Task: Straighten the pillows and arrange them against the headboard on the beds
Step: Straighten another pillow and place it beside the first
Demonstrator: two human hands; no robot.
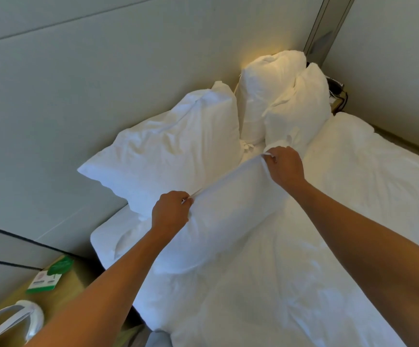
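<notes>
Landmark: the padded headboard [98,78], running from lower left to upper right.
Held pillow: a white pillow [228,211] lies on the bed [316,259], one row out from the headboard, its upper seam lifted by both hands.
Left hand: the left hand [170,211] pinches the pillow's seam at the end nearer the camera, fingers curled around the fabric.
Right hand: the right hand [284,165] grasps the same seam at the far end.
Leaning pillow: a second pillow [173,149] rests against the headboard, directly behind the held one.
Far pillows: two more pillows [283,101] stand upright, further along the headboard.
Nightstand: a wooden nightstand [60,296] sits below the headboard's near end, bearing a green-and-white card [46,280].
</notes>
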